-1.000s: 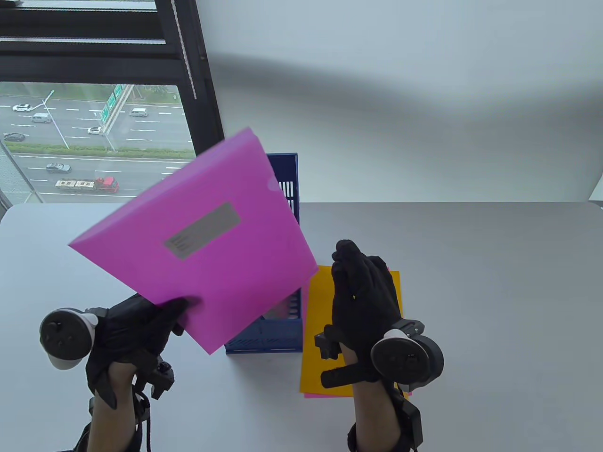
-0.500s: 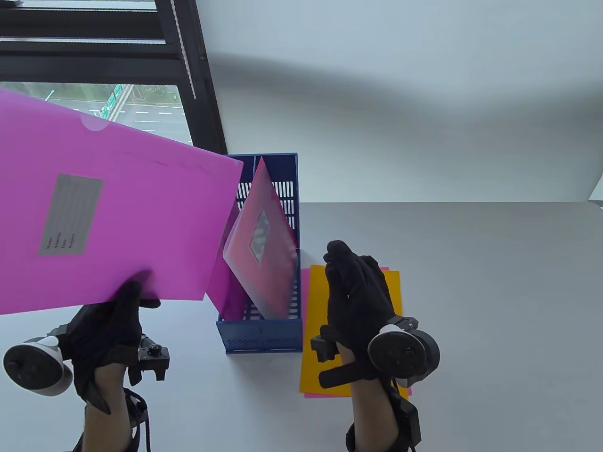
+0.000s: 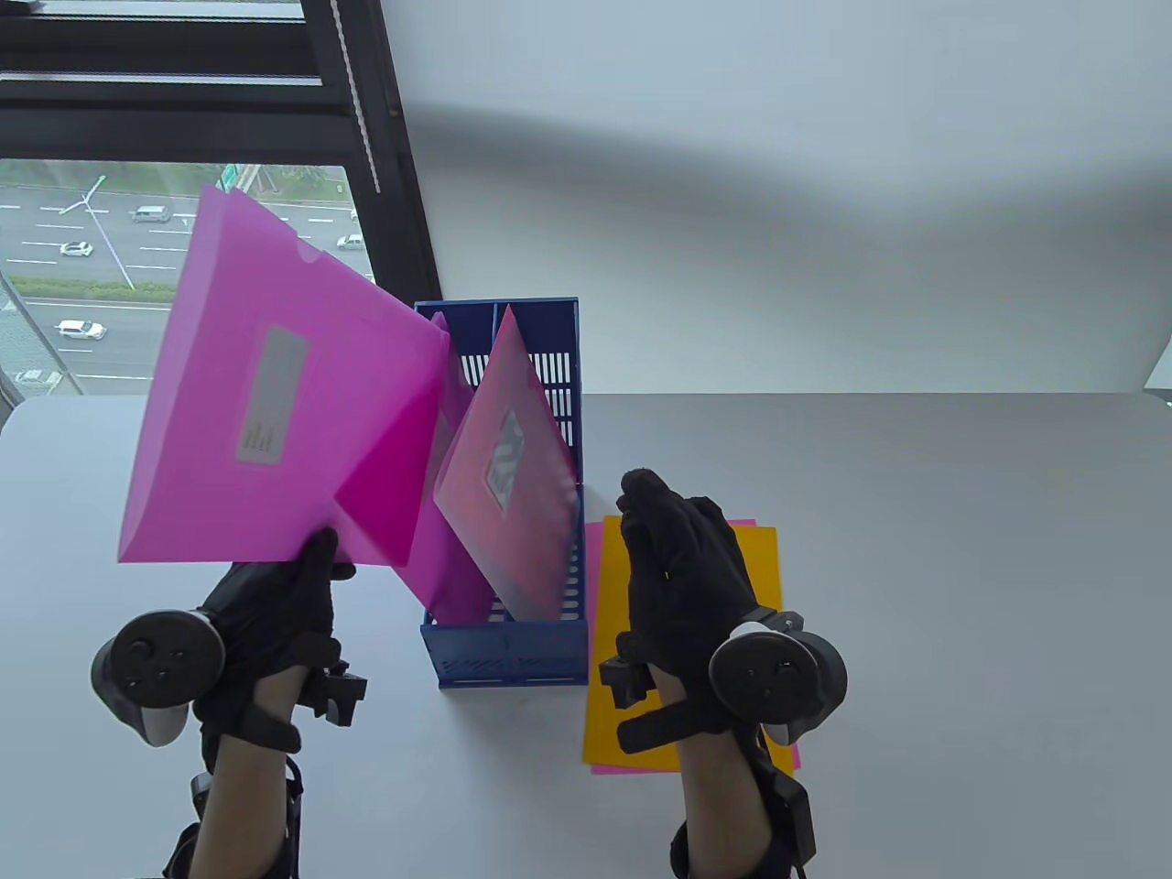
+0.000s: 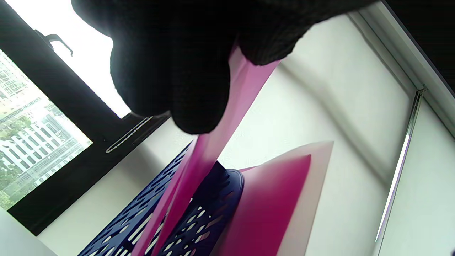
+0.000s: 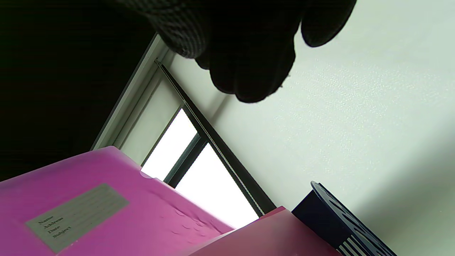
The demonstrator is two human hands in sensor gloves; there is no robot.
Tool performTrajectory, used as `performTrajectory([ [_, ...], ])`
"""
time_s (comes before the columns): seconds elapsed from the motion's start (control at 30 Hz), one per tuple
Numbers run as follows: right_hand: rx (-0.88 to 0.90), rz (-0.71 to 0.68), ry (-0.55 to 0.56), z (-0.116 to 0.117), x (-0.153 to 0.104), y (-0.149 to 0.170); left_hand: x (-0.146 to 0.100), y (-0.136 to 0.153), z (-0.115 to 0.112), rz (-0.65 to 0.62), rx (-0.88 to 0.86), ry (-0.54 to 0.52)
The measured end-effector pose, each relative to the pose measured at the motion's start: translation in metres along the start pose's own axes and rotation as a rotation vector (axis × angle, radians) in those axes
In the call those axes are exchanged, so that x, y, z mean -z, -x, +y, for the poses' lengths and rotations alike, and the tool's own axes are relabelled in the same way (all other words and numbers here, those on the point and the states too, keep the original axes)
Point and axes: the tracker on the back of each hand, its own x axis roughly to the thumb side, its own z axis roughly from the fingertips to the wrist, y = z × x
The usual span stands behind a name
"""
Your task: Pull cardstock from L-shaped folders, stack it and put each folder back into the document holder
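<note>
Left-hand fingers (image 3: 316,558) pinch the magenta folder (image 3: 275,403) by its lower edge, corner entering the blue document holder (image 3: 513,641). Right hand (image 3: 682,577) rests relaxed on the cardstock stack (image 3: 765,568). Step: re-filing. Next: slide it into the left slot.

Both hands wear black knit gloves. The left hand (image 3: 275,613) carries a round dark-grey tracker (image 3: 157,661) with small buttons and a white underside; the right hand (image 3: 687,586) carries a matching tracker (image 3: 778,676) edged in white. Black straps cross each wrist, with a small black camera block (image 3: 337,692) beside the left one. A black cable (image 3: 291,824) runs along the bare left forearm. The fingers (image 4: 170,71) show a fine woven texture.
</note>
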Motion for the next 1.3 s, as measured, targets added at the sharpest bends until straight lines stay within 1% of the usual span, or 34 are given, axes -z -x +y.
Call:
performTrajectory([
  [0.13, 0.004, 0.001, -0.023, 0.003, 0.0, 0.0, 0.002, 0.012, -0.025, 0.057, 0.008, 0.071],
  [0.23, 0.003, 0.0, -0.031, 0.004, 0.0, 0.0, 0.003, 0.019, -0.034, 0.09, 0.024, 0.099],
  [0.3, 0.003, 0.0, -0.032, 0.004, 0.0, 0.0, 0.004, 0.024, -0.039, 0.12, 0.018, 0.153],
  [0.4, 0.002, 0.001, -0.035, 0.005, 0.0, 0.0, 0.004, 0.027, -0.041, 0.138, 0.018, 0.192],
  [0.47, -0.001, 0.001, -0.04, 0.006, 0.0, 0.001, 0.005, 0.028, -0.04, 0.134, 0.015, 0.183],
  [0.53, -0.004, 0.002, -0.047, 0.007, 0.0, 0.001, 0.005, 0.027, -0.039, 0.121, -0.002, 0.196],
  [0.7, -0.018, 0.01, -0.078, 0.015, 0.0, 0.003, 0.007, 0.028, -0.034, 0.115, -0.008, 0.263],
  [0.83, -0.042, 0.022, -0.127, 0.028, -0.003, 0.004, 0.009, 0.032, -0.032, 0.119, -0.017, 0.293],
  [0.9, -0.054, 0.03, -0.175, 0.037, -0.004, 0.005, 0.009, 0.033, -0.032, 0.119, -0.013, 0.304],
  [1.0, -0.073, 0.037, -0.239, 0.051, -0.007, 0.006, 0.01, 0.034, -0.031, 0.12, -0.013, 0.361],
  [1.03, -0.078, 0.04, -0.257, 0.056, -0.008, 0.006, 0.01, 0.035, -0.031, 0.119, -0.006, 0.363],
  [1.17, -0.126, 0.057, -0.342, 0.079, -0.018, 0.0, 0.01, 0.035, -0.03, 0.098, 0.056, 0.383],
  [1.3, -0.226, 0.081, -0.395, 0.103, -0.029, -0.001, 0.011, 0.039, -0.034, 0.07, 0.074, 0.4],
])
